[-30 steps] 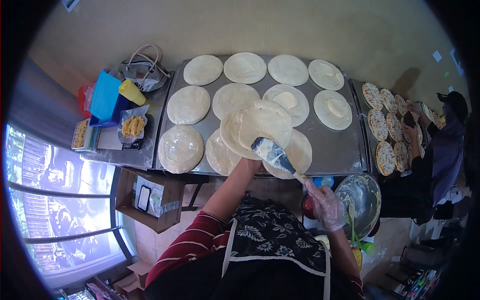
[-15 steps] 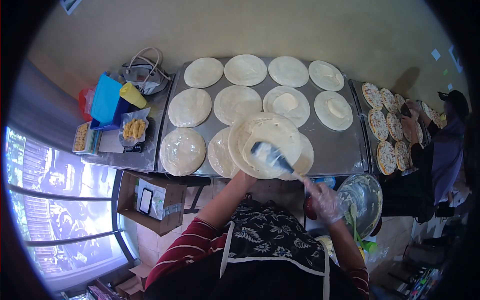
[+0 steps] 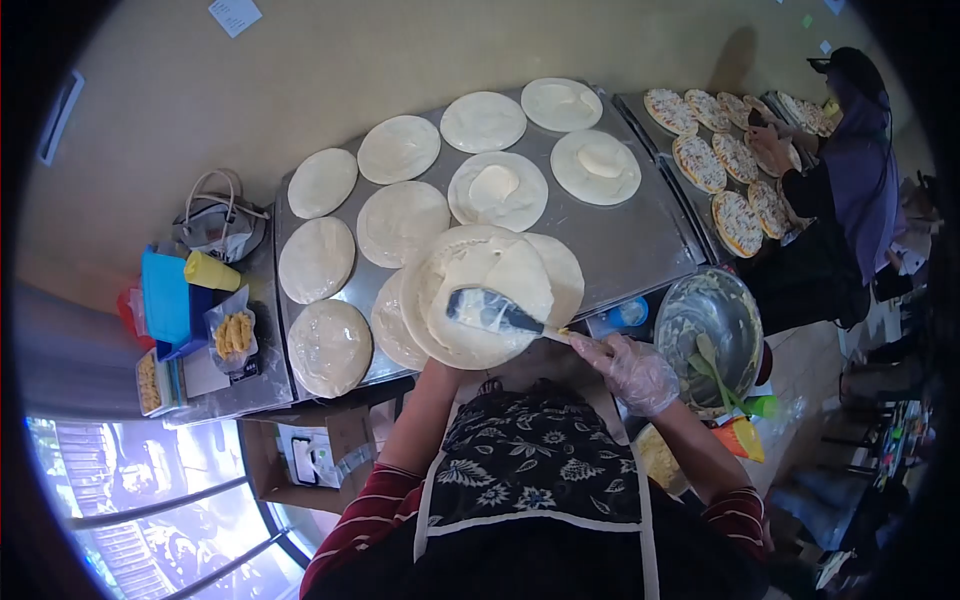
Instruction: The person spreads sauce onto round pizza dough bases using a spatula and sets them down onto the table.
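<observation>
My right hand (image 3: 636, 374), in a clear plastic glove, is closed round the pale handle of a spatula (image 3: 490, 310). The spatula's dark, cream-smeared head lies against the top of a round pizza base (image 3: 480, 255) that has a pale spread on it. My left hand (image 3: 444, 374) holds this base up from beneath; its fingers are hidden under the dough. More pale round bases (image 3: 403, 224) lie on the metal table (image 3: 620, 235) below and beyond, two of them with a dollop of spread in the middle.
A large metal bowl (image 3: 708, 325) smeared with cream stands right of my right hand, with a green utensil (image 3: 712, 365) in it. At far right a co-worker (image 3: 850, 180) handles topped pizzas (image 3: 735, 222). To the left are a blue box (image 3: 178, 295), a yellow cup (image 3: 212, 270) and a bag (image 3: 222, 222).
My view has turned and shifted to the right. The spatula head has moved left and lower over the base, its handle now more level. Both hands keep their hold.
</observation>
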`<state>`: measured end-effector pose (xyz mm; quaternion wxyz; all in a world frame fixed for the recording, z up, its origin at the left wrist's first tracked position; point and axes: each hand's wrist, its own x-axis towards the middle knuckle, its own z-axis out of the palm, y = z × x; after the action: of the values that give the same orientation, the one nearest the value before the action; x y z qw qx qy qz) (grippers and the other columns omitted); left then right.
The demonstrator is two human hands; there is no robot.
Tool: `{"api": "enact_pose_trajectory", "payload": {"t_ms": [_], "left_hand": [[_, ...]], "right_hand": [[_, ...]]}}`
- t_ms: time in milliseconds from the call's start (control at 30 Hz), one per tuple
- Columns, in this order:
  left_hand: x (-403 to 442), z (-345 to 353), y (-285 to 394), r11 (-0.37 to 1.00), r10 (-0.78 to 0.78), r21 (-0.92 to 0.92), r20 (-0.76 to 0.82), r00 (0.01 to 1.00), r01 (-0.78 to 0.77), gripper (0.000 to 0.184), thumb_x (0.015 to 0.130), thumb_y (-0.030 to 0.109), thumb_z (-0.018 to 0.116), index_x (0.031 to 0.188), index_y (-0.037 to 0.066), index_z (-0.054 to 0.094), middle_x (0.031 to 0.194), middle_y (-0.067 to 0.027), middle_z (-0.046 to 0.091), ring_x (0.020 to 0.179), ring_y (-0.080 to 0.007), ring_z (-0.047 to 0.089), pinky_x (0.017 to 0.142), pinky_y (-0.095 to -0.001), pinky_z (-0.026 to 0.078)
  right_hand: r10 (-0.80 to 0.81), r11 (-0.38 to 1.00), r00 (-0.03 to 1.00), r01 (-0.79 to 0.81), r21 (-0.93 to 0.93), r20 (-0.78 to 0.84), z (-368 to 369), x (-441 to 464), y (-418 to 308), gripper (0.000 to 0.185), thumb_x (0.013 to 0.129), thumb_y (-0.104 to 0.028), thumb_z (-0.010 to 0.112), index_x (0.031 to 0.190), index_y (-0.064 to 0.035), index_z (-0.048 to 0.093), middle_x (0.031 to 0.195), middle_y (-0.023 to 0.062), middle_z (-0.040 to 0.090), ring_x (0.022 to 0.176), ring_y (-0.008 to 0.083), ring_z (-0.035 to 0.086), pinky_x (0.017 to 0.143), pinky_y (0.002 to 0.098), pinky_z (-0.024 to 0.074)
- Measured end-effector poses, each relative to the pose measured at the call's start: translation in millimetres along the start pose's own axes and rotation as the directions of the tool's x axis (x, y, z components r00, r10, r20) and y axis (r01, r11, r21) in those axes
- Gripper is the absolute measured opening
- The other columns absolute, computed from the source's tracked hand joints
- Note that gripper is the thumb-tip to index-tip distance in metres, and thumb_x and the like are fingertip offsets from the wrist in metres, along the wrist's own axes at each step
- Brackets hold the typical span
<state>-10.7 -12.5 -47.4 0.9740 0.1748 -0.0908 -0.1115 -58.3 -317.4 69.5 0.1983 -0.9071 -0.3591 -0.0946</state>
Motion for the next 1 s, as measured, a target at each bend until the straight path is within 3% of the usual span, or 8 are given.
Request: {"api": "enact_pose_trajectory", "payload": {"t_ms": [33,333,533,633,767,867,933,1000], "left_hand": [[-6,-17,-2,0.978,0.066,0.204,-0.172,0.983,-0.030,0.055,0.102,0.041,0.046,0.148,0.013,0.038,0.146,-0.0096,0.046,0.133,-0.0259,0.047,0.109,-0.0458,0.043],[39,-16,13,0.969,0.077,0.245,-0.148,0.986,-0.039,0.055,0.102,0.041,0.046,0.149,0.013,0.037,0.147,-0.0098,0.046,0.133,-0.0258,0.046,0.109,-0.0458,0.042],[23,-15,-2,0.970,0.116,0.229,-0.139,0.983,-0.082,0.055,0.102,0.041,0.045,0.149,0.013,0.036,0.147,-0.0099,0.045,0.134,-0.0257,0.046,0.110,-0.0458,0.042],[17,-18,18,0.972,0.111,0.223,-0.130,0.985,-0.080,0.055,0.102,0.041,0.045,0.149,0.013,0.036,0.148,-0.0099,0.045,0.134,-0.0257,0.046,0.110,-0.0458,0.042],[24,-17,17,0.973,0.110,0.214,-0.117,0.987,-0.083,0.055,0.102,0.041,0.044,0.149,0.013,0.035,0.148,-0.0100,0.044,0.134,-0.0256,0.046,0.110,-0.0458,0.041],[11,-18,6,0.979,0.108,0.186,-0.129,0.986,-0.083,0.056,0.102,0.041,0.044,0.149,0.013,0.035,0.148,-0.0100,0.044,0.134,-0.0256,0.045,0.110,-0.0458,0.041],[-6,-21,8,0.984,0.087,0.166,-0.141,0.986,-0.063,0.056,0.102,0.041,0.044,0.149,0.013,0.035,0.148,-0.0101,0.044,0.134,-0.0255,0.045,0.111,-0.0458,0.041],[-4,-24,15,0.989,0.043,0.148,-0.127,0.991,-0.024,0.056,0.102,0.041,0.044,0.150,0.013,0.034,0.148,-0.0101,0.044,0.134,-0.0255,0.045,0.111,-0.0458,0.041]], "right_hand": [[-0.008,0.997,0.995,0.016,-0.078,0.104,2,-2,-2,0.063,0.084,0.001,0.056,0.140,-0.0259,0.052,0.087,0.0093,0.058,0.066,0.0289,0.062,0.054,0.0416,0.0534],[0.265,0.956,0.927,-0.289,-0.056,-0.265,-2,35,22,0.062,0.085,-0.003,0.058,0.141,-0.0283,0.050,0.091,0.0119,0.059,0.067,0.0327,0.063,0.057,0.0454,0.0531],[0.155,0.966,0.977,-0.118,-0.229,0.147,3,15,-5,0.063,0.084,-0.004,0.059,0.141,-0.0294,0.050,0.091,0.0115,0.060,0.064,0.0324,0.063,0.057,0.0447,0.0547],[0.250,0.957,0.949,-0.272,-0.097,-0.192,19,58,26,0.044,0.092,-0.006,0.058,0.134,-0.0219,0.058,0.082,0.0130,0.058,0.072,0.0340,0.064,0.062,0.0456,0.0531],[0.236,0.972,0.920,-0.220,0.086,-0.313,8,71,22,0.041,0.094,-0.008,0.059,0.132,-0.0215,0.059,0.083,0.0131,0.059,0.074,0.0340,0.065,0.065,0.0462,0.0529],[0.233,0.970,0.945,-0.210,0.120,-0.230,2,30,-2,0.041,0.092,-0.010,0.061,0.131,-0.0239,0.061,0.087,0.0122,0.060,0.077,0.0343,0.066,0.064,0.0460,0.0532],[0.233,0.965,0.969,-0.221,-0.139,0.077,2,7,-10,0.044,0.092,-0.010,0.060,0.132,-0.0269,0.059,0.090,0.0116,0.060,0.078,0.0344,0.066,0.064,0.0462,0.0532],[0.257,0.958,0.966,-0.249,-0.145,0.041,22,9,12,0.048,0.091,-0.009,0.059,0.135,-0.0292,0.057,0.093,0.0115,0.060,0.079,0.0342,0.066,0.063,0.0464,0.0533]]}}
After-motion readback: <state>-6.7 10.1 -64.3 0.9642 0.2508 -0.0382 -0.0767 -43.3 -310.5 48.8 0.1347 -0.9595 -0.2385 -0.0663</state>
